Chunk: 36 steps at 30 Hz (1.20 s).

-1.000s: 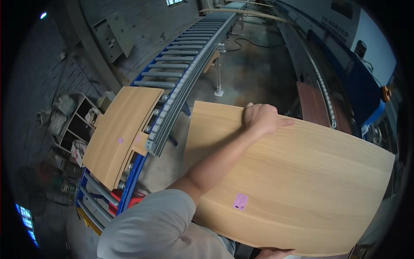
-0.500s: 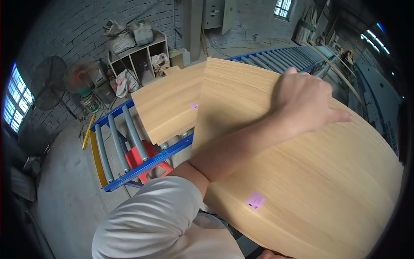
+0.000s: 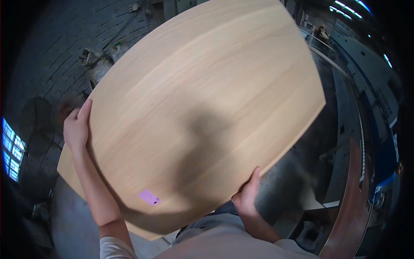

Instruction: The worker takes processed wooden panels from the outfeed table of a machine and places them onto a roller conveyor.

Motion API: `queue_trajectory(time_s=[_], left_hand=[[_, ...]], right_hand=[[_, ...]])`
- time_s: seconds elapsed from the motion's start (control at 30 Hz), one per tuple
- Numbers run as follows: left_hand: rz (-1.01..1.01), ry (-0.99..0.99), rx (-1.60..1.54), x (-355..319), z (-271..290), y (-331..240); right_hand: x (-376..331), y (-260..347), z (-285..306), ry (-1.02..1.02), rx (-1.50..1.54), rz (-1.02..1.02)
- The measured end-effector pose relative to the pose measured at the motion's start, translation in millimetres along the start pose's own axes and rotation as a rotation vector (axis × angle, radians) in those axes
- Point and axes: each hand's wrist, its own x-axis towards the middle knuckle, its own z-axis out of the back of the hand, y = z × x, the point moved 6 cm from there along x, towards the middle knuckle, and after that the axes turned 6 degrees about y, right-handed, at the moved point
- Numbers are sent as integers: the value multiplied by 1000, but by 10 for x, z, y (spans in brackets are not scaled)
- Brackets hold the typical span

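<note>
Gripping the lower right edge of a wide wooden panel [image 3: 202,112], the right hand [image 3: 246,199] is being kept close to the body, its thumb pressed up along the edge and its fingers curled out of sight behind the board. Across the panel, on its left edge, the left hand [image 3: 76,126] is being clamped with the fingers wrapped over the rim and the forearm running along beneath. The two hands are being set on opposite edges, apparently so that a board this broad can be balanced and steered in the air. The panel is being held up in front of the chest, tilted, and most of the view is being filled by it. Its face is being shown as pale, light-toned wood with fine straight grain, smooth, with clean-cut edges; a small pink sticker [image 3: 149,197] is being carried near its lower left corner, and a soft shadow is being cast across its middle. Farther off, a dark brick wall [image 3: 64,39] and a standing fan [image 3: 36,123] are being glimpsed on the left, and blue machinery [image 3: 386,151] on the right.
</note>
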Motion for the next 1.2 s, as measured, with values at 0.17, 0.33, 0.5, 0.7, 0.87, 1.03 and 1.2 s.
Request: queue_trajectory(time_s=[0.17, 0.33, 0.5, 0.7, 0.87, 1.03, 1.2], left_hand=[[158, -2, 194, 177, 107, 675], [343, -57, 506, 416, -216, 975], [509, 57, 605, 976, -1160, 1083], [376, 216, 560, 1709, -2878, 1287], [336, 398, 529, 2227, -4271, 1352], [273, 596, 532, 2520, -5459, 1203], [260, 758, 481, 2711, -6252, 1271]], right_hand=[[554, -976, -543, 135, -37, -363], [1188, -2076, -695, 38, 26, -535], [2109, -2280, -938, -28, -118, -664], [3254, -2506, -625, -212, -399, -629], [3828, -2505, -525, -434, -382, -608], [4360, -2348, -494, -495, -439, -564], [4728, -2435, -426, -537, -362, -541]])
